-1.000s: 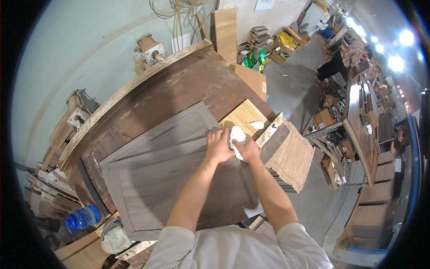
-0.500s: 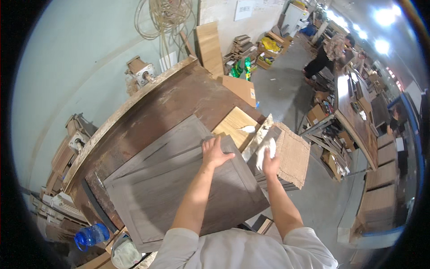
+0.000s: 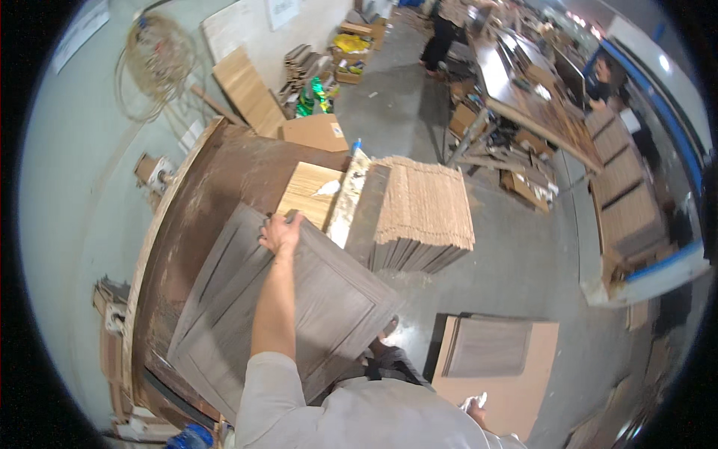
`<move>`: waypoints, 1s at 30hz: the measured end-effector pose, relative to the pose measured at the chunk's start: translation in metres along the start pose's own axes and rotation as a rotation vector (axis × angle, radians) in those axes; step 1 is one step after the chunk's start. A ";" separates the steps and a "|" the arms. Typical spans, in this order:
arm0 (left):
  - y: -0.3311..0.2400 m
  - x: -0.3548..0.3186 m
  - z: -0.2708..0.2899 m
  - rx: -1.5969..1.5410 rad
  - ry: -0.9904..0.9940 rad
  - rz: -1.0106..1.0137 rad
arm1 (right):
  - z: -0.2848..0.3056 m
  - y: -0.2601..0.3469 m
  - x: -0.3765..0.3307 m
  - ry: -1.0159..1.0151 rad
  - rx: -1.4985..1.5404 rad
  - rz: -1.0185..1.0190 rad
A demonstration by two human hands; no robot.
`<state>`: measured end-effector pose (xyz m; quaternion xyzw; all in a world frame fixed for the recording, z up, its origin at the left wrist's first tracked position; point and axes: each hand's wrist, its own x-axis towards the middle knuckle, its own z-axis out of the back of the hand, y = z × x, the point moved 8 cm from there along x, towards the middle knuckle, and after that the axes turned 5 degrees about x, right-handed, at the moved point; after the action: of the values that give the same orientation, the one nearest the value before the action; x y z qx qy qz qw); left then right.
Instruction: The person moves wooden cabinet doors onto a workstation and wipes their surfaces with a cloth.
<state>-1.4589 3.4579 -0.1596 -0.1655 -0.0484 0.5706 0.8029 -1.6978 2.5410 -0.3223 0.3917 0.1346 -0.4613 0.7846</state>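
Two grey-brown framed wooden door panels lie overlapped on the brown worktable (image 3: 247, 168), the upper panel (image 3: 329, 292) reaching over its near edge. My left hand (image 3: 280, 233) grips the far corner of the upper panel, fingers bent over its edge. Part of the lower panel (image 3: 224, 254) shows along the left side. Down at my right side, my right hand (image 3: 477, 414) is closed on a crumpled white cloth (image 3: 473, 402), partly hidden by my body. Another white wad (image 3: 327, 188) lies on a light wooden board (image 3: 308, 196) beyond my left hand.
A stack of brown panels (image 3: 422, 202) stands beyond the table's right end. On the floor at right, a grey-brown panel (image 3: 490, 348) lies on a cardboard sheet (image 3: 542, 359). A long workbench (image 3: 523, 105) with people beside it is farther off. Coiled hoses (image 3: 161, 63) hang at left.
My view has turned right. My right hand has moved from beside the panel stack down to my right side with the cloth. My left hand has shifted to the upper panel's far corner.
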 end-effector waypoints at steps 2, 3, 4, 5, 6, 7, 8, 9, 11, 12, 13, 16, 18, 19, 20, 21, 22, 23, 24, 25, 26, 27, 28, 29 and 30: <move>0.005 0.007 -0.004 -0.003 0.021 -0.022 | 0.007 -0.064 -0.007 0.065 0.025 -0.055; 0.000 0.003 -0.002 0.000 -0.021 -0.045 | 0.011 -0.080 -0.020 0.004 0.004 -0.091; -0.008 -0.003 -0.002 -0.006 -0.056 -0.083 | 0.017 -0.095 -0.036 -0.066 -0.008 -0.132; -0.018 0.003 -0.003 0.036 -0.136 -0.208 | 0.013 -0.080 -0.067 -0.119 0.137 -0.087; -0.022 0.004 -0.008 0.072 -0.218 -0.322 | 0.014 -0.048 -0.105 -0.179 0.269 -0.035; -0.050 -0.028 0.005 -0.030 -0.310 -0.535 | 0.022 -0.082 -0.096 -0.317 0.144 -0.155; -0.093 -0.062 0.011 0.002 -0.454 -0.578 | 0.019 -0.099 -0.103 -0.359 0.276 -0.194; -0.119 -0.091 0.007 0.017 -0.402 -0.754 | 0.025 -0.091 -0.101 -0.298 0.232 -0.163; -0.150 -0.154 0.019 -0.231 -0.353 -0.920 | 0.031 -0.085 -0.080 -0.425 0.359 -0.167; -0.168 -0.189 0.016 -0.270 -0.305 -0.987 | 0.038 -0.104 -0.059 -0.469 0.279 -0.212; -0.185 -0.231 0.010 -0.303 -0.267 -1.049 | 0.045 -0.098 -0.047 -0.514 0.342 -0.188; -0.217 -0.361 -0.043 -0.399 -0.017 -1.327 | 0.081 -0.067 -0.002 -0.449 0.345 -0.223; -0.221 -0.449 -0.096 -0.339 0.159 -1.474 | 0.112 -0.057 0.020 -0.421 0.385 -0.247; -0.223 -0.500 -0.117 -0.246 0.193 -1.565 | 0.122 -0.059 0.038 -0.436 0.374 -0.184; -0.223 -0.542 -0.138 -0.220 0.328 -1.636 | 0.127 -0.063 0.052 -0.446 0.362 -0.123; -0.217 -0.577 -0.159 -0.186 0.464 -1.694 | 0.129 -0.073 0.061 -0.454 0.380 -0.161; -0.205 -0.599 -0.185 -0.142 0.590 -1.661 | 0.132 -0.081 0.072 -0.478 0.337 -0.174; -0.198 -0.622 -0.211 -0.094 0.717 -1.621 | 0.136 -0.090 0.083 -0.503 0.291 -0.188; -0.200 -0.648 -0.227 -0.069 0.741 -1.640 | 0.136 -0.104 0.092 -0.506 0.298 -0.224; -0.197 -0.673 -0.249 0.042 0.850 -1.645 | 0.136 -0.120 0.097 -0.559 0.397 -0.229; -0.197 -0.694 -0.273 0.156 0.961 -1.642 | 0.135 -0.135 0.101 -0.617 0.492 -0.234; -0.206 -0.709 -0.296 0.179 0.985 -1.645 | 0.134 -0.145 0.107 -0.619 0.485 -0.264; -0.211 -0.726 -0.327 0.257 1.067 -1.659 | 0.127 -0.161 0.110 -0.572 0.552 -0.385; -0.212 -0.742 -0.359 0.337 1.151 -1.667 | 0.119 -0.176 0.110 -0.524 0.617 -0.507; -0.214 -0.755 -0.406 0.501 1.118 -1.755 | 0.121 -0.175 0.117 -0.528 0.602 -0.532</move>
<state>-1.4182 2.6062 -0.3886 -0.1412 0.3430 -0.3696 0.8519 -1.7983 2.3325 -0.3959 0.4230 -0.1132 -0.7484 0.4982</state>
